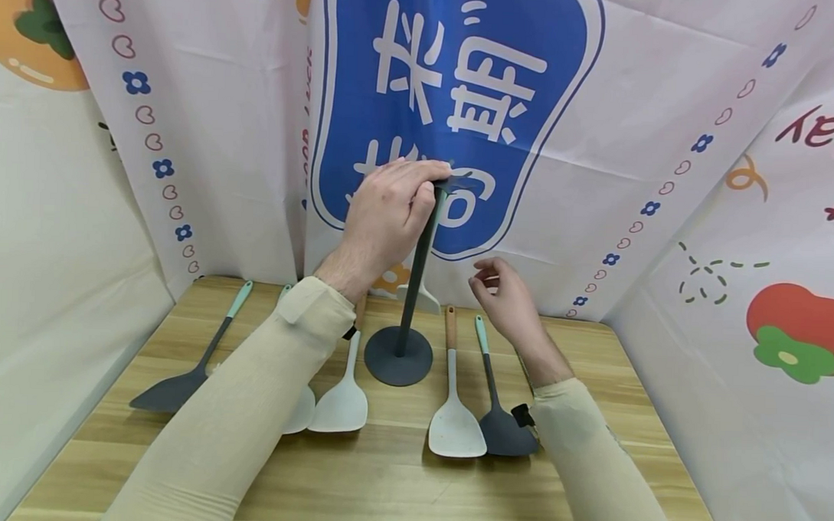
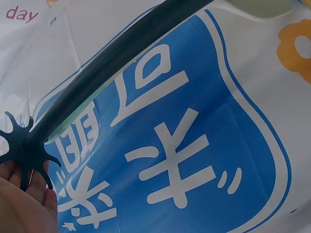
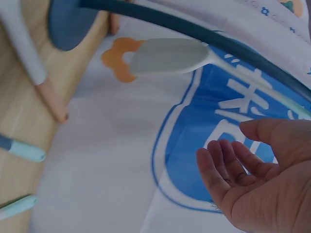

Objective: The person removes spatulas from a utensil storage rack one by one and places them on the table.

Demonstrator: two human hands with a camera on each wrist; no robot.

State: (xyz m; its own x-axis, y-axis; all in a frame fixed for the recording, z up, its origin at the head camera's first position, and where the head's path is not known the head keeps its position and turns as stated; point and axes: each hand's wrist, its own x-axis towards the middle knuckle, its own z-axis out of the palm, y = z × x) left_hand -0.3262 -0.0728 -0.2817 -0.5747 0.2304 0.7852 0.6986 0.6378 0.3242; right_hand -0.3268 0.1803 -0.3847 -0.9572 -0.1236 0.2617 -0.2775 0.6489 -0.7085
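Observation:
A dark grey-green utensil stand (image 1: 417, 268) rises upright from its round base at the middle of the table. My left hand (image 1: 394, 210) grips its hooked top, the fingers among the hooks (image 2: 22, 145) in the left wrist view. From the far side of the top hangs a spatula with a pale blade (image 3: 170, 56) and a mint-green handle, partly behind the pole. To the right of the stand my right hand (image 1: 508, 302) is raised over the back of the table, palm toward the pole, fingers loosely bent around nothing.
On the wooden table (image 1: 388, 489) lie a dark turner (image 1: 178, 386) at left, a white turner (image 1: 343, 403) left of the base, another white turner (image 1: 456, 430) right of it and a dark turner (image 1: 504, 432) by my right sleeve. My left forearm partly covers further utensils. Printed cloth walls enclose the table.

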